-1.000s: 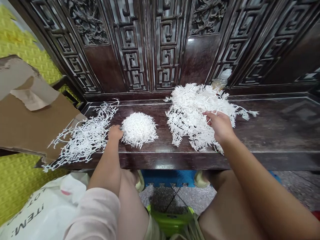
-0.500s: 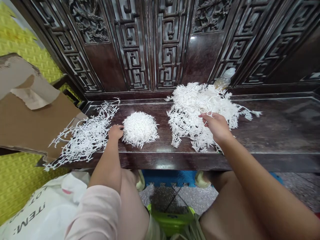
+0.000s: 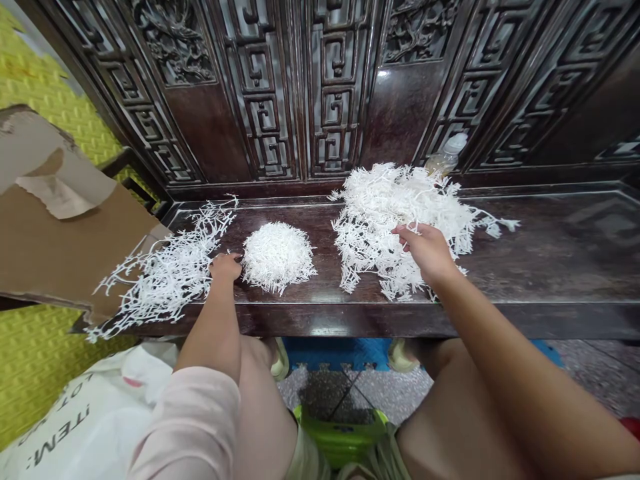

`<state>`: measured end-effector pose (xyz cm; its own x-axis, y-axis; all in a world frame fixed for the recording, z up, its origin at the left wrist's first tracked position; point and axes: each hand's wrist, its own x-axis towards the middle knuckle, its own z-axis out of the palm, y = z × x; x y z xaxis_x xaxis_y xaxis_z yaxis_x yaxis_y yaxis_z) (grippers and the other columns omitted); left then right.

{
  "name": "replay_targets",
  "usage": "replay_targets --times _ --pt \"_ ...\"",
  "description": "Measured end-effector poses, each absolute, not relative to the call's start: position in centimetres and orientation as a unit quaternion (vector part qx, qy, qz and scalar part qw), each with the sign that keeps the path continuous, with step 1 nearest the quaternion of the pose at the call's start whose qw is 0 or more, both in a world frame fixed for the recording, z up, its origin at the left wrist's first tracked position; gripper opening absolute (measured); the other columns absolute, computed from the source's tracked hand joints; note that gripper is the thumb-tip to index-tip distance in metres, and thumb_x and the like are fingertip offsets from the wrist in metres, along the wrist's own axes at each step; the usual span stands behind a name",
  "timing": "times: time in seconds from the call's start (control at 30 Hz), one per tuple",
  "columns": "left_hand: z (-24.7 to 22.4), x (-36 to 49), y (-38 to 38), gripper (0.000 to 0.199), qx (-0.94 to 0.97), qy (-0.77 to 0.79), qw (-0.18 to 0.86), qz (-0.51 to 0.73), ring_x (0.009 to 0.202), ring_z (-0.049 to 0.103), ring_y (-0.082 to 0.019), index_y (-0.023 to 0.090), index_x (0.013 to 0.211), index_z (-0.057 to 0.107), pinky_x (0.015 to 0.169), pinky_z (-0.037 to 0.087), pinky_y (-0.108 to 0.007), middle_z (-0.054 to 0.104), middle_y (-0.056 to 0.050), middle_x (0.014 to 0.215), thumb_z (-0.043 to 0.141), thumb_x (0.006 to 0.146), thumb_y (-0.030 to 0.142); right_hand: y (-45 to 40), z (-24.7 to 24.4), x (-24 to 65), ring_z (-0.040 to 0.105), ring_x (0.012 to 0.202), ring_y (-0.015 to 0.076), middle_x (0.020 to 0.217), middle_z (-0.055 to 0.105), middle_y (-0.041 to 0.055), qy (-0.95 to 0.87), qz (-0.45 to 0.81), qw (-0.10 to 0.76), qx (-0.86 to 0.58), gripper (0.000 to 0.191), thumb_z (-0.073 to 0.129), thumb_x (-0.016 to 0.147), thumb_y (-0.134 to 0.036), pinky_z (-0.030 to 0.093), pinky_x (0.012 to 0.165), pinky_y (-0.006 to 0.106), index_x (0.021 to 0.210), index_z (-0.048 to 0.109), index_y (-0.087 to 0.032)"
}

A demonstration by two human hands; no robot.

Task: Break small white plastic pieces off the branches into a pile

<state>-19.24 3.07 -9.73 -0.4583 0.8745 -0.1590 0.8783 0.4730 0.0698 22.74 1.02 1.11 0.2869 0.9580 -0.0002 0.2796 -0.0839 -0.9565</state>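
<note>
Two hands reach across the dark carved table [image 3: 560, 267]. The left hand [image 3: 225, 268], fingers curled, sits between a loose white sprig heap [image 3: 165, 280] and a round white mound [image 3: 277, 259]; the right hand [image 3: 425, 253], fingers spread, rests on a larger heap [image 3: 380, 227] right of the mound.

Carved dark-wood panels [image 3: 337, 100], torn cardboard [image 3: 65, 247], a printed sack [image 3: 85, 427], and what seems a plastic bottle [image 3: 447, 159]
</note>
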Motion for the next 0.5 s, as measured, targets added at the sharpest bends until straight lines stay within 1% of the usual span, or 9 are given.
replay_targets --times 0.07,0.17,0.33,0.5 --pt "-9.72 -19.25 3.02 0.039 0.513 0.853 0.094 0.005 0.109 0.043 -0.031 0.029 0.105 0.059 0.085 0.038 -0.043 0.047 -0.01 0.12 0.052 0.067 0.026 0.99 1.24 22.59 0.043 0.058 0.0104 0.068 0.054 0.0034 -0.479 0.361 0.478 -0.642 0.019 0.056 0.065 -0.035 0.035 0.053 0.025 0.069 0.056 -0.017" --pt "-9.68 -19.36 2.9 0.037 0.515 0.85 0.108 0.031 0.102 0.049 -0.028 0.027 0.102 0.061 0.082 0.04 -0.039 0.051 -0.008 0.117 0.051 0.067 0.022 0.94 1.36 22.43 0.044 0.059 0.0105 0.073 0.057 0.0042 -0.479 0.366 0.479 -0.638 0.018 0.056 0.065 -0.035 0.035 0.054 0.025 0.067 0.054 -0.017" --pt "-9.69 -19.41 2.85 0.045 0.508 0.847 0.131 0.09 0.099 0.053 -0.021 0.025 0.106 0.056 0.083 0.04 -0.033 0.061 -0.001 0.103 0.051 0.063 0.014 0.93 1.25 22.43 0.042 0.057 0.0098 0.07 0.054 0.0031 -0.479 0.363 0.472 -0.645 0.019 0.056 0.065 -0.035 0.035 0.055 0.024 0.068 0.057 -0.017" --pt "-9.73 -19.35 2.94 0.049 0.506 0.846 0.14 0.095 0.093 0.055 -0.02 0.023 0.107 0.055 0.077 0.042 -0.03 0.062 -0.002 0.102 0.051 0.06 0.01 0.96 1.1 22.51 0.041 0.055 0.0092 0.067 0.052 0.0024 -0.483 0.358 0.46 -0.654 0.023 0.056 0.065 -0.038 0.035 0.055 0.025 0.072 0.061 -0.016"
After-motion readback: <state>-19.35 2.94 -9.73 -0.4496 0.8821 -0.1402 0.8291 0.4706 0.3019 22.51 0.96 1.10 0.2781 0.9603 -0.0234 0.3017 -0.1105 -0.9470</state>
